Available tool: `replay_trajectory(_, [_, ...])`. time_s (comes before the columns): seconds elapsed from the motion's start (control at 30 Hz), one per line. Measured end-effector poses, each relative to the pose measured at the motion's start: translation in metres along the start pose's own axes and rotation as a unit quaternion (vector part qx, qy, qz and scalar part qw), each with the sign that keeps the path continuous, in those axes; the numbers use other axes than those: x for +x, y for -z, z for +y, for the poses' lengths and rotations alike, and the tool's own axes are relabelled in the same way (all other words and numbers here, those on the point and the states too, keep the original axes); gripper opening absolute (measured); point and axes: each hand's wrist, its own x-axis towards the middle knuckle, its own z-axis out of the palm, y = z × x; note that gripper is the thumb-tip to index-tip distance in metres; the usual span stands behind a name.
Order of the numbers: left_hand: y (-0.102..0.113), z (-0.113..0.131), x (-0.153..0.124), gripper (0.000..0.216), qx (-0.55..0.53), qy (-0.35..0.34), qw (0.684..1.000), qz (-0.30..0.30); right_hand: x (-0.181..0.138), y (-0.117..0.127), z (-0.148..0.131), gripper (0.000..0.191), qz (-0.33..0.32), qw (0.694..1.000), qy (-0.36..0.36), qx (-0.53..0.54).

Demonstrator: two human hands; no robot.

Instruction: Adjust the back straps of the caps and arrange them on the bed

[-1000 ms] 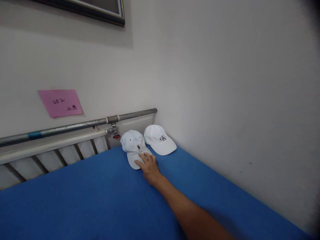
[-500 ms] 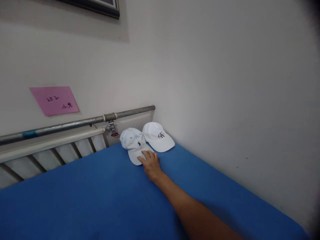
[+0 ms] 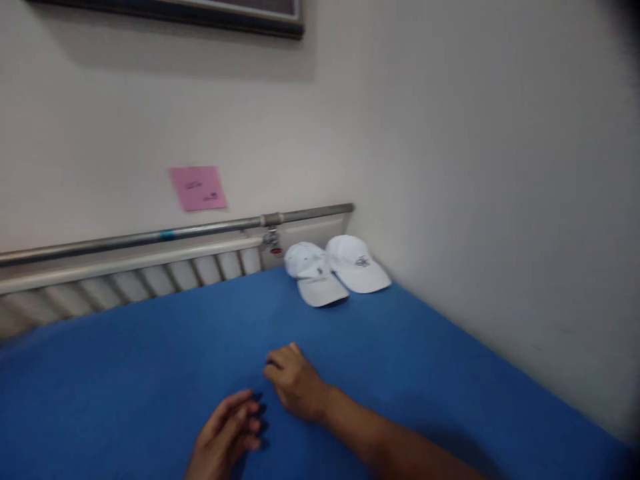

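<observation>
Two white caps lie side by side in the far corner of a blue surface (image 3: 150, 360): the left cap (image 3: 313, 273) with a small dark logo, the right cap (image 3: 357, 263) with dark letters. My right hand (image 3: 295, 383) rests on the blue surface well short of the caps, fingers curled and holding nothing. My left hand (image 3: 225, 433) comes in from the bottom edge just left of it, fingers loosely extended and empty. The picture is blurred by motion.
A metal pipe (image 3: 175, 233) with a small red valve (image 3: 275, 251) runs along the back wall above a slatted white rail (image 3: 125, 280). A pink note (image 3: 197, 188) is stuck to the wall. A dark picture frame (image 3: 200, 13) hangs above. A white wall (image 3: 500, 200) borders the right.
My right hand has left the left cap's brim and drawn back towards me. My left hand has come into view. The view has swung left and pulled back.
</observation>
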Motion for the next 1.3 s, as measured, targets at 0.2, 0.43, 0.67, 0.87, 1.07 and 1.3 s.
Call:
replay_trajectory(0.2, [0.009, 0.020, 0.005, 0.021, -0.063, -0.108, 0.989, 0.083, -0.009, 0.000, -0.035, 0.029, 0.014, 0.993, 0.050, 0.105])
replay_trajectory(0.43, [0.082, 0.048, -0.009, 0.013, -0.132, -0.209, 0.915, 0.319, -0.015, -0.008, -0.046, 0.029, 0.049, 0.986, 0.104, 0.117])
replay_trajectory(0.67, [0.145, 0.068, -0.043, 0.012, -0.192, -0.299, 0.793, 0.495, -0.016, -0.003, -0.045, 0.029, 0.016, 0.989, 0.079, 0.124])
replay_trajectory(0.87, [0.159, 0.072, -0.046, 0.028, -0.198, -0.270, 0.777, 0.533, -0.024, 0.003, -0.047, 0.031, -0.011, 0.988, 0.039, 0.150])
replay_trajectory(1.07, [0.165, 0.078, -0.044, 0.025, -0.204, -0.265, 0.768, 0.546, -0.028, 0.011, -0.048, 0.029, -0.036, 0.986, 0.006, 0.165])
replay_trajectory(1.3, [0.157, 0.087, -0.050, 0.002, -0.203, -0.314, 0.765, 0.525, -0.026, 0.019, -0.052, 0.030, -0.049, 0.983, -0.010, 0.175])
